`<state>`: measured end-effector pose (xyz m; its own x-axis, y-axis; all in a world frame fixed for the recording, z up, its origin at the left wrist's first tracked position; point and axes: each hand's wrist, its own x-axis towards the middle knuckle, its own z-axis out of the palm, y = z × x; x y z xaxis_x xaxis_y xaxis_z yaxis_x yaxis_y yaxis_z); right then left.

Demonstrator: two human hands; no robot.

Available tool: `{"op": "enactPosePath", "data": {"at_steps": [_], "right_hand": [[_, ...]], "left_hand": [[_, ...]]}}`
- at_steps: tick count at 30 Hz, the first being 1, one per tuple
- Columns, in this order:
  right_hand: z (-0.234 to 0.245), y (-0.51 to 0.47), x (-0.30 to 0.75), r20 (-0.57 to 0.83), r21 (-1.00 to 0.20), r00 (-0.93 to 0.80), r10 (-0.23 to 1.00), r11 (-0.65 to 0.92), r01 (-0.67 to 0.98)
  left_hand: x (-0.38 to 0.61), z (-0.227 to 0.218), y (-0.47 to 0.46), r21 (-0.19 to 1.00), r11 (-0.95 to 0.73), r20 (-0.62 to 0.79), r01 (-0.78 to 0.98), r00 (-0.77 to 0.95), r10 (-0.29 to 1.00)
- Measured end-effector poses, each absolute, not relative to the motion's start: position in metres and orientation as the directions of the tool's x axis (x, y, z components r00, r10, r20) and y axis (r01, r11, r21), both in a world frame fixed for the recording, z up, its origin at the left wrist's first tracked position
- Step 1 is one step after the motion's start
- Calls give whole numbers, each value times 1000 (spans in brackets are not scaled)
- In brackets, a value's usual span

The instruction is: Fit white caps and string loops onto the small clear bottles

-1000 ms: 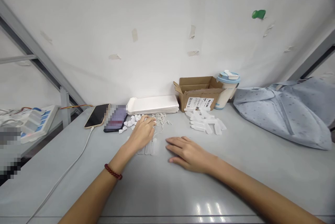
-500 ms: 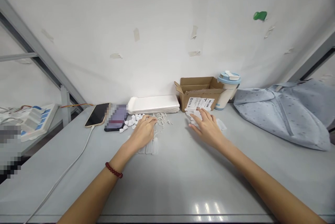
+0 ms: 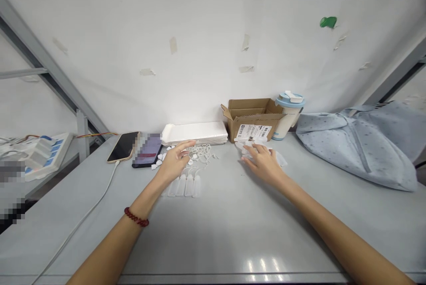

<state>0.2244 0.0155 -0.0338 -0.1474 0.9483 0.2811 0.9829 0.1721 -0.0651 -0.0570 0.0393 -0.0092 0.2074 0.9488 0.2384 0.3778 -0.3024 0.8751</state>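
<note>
My left hand (image 3: 175,161) hovers over small white pieces (image 3: 165,155) and thin white strings (image 3: 203,152), its fingers stretched out and apart with nothing in them. Just below it a row of small clear bags (image 3: 186,185) lies on the grey table (image 3: 213,227). My right hand (image 3: 262,163) lies palm down on a loose pile of clear bags (image 3: 278,157) in front of the cardboard box (image 3: 252,116). Its fingers curl over the bags; whether they grip one is hidden.
A stack of white trays (image 3: 195,132) stands against the wall. Two phones (image 3: 122,146) lie at the left, one on a cable. A blue-lidded cup (image 3: 288,113) stands beside the box. A pale blue bag (image 3: 361,143) fills the right side. A power strip (image 3: 40,154) sits far left.
My right hand moved from the table's middle up and right onto the pile of clear bags. My left hand lifted off the white pieces and opened, uncovering the row of bags.
</note>
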Motion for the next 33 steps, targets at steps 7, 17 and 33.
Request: {"op": "enactPosePath", "data": {"at_steps": [7, 17, 33], "right_hand": [[-37, 16, 226, 295, -95, -123, 947, 157, 983], [-28, 15, 223, 422, -246, -89, 902, 209, 946], [-23, 5, 213, 546, -298, -151, 824, 360, 884]], "left_hand": [[-57, -1, 37, 976, -212, 201, 51, 168, 965], [-54, -27, 47, 945, -184, 162, 271, 102, 982], [-57, -25, 41, 342, -540, 403, 769, 399, 824]]}}
